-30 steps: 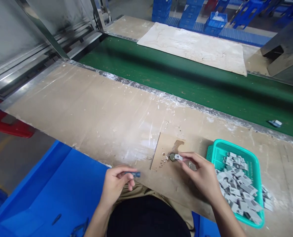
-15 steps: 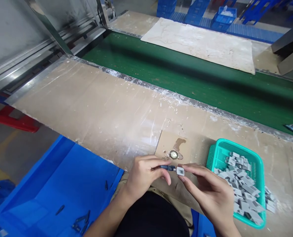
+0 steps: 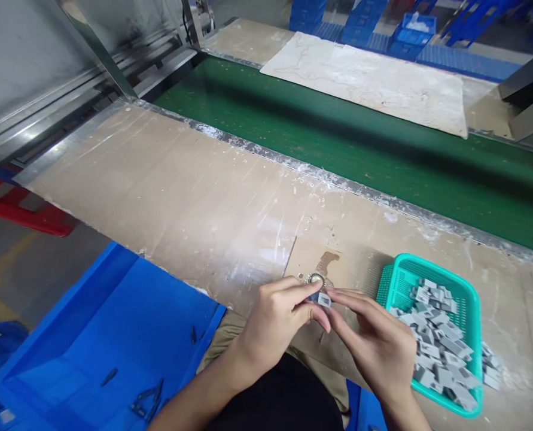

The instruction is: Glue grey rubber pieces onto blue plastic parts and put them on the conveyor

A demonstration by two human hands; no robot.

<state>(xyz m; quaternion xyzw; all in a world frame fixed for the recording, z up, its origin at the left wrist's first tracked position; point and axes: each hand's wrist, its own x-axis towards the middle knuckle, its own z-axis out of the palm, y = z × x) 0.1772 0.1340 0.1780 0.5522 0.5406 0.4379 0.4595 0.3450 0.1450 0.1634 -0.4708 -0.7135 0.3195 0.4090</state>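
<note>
Over the bench, the left hand pinches a dark piece, most of its length hidden, its end pointing right at a grey block. The right hand pinches the block, its hole turned toward us. Farther off lies a green belt.

A single camera, worn on the head, looks forward and steeply down, above the person's dark-clothed torso at six o'clock. The left grip, near six, and the right grip, toward five, lie close to the lens. The table slants from ten o'clock to four; beyond the green belt, the view reaches distant blue crates at one.
</note>
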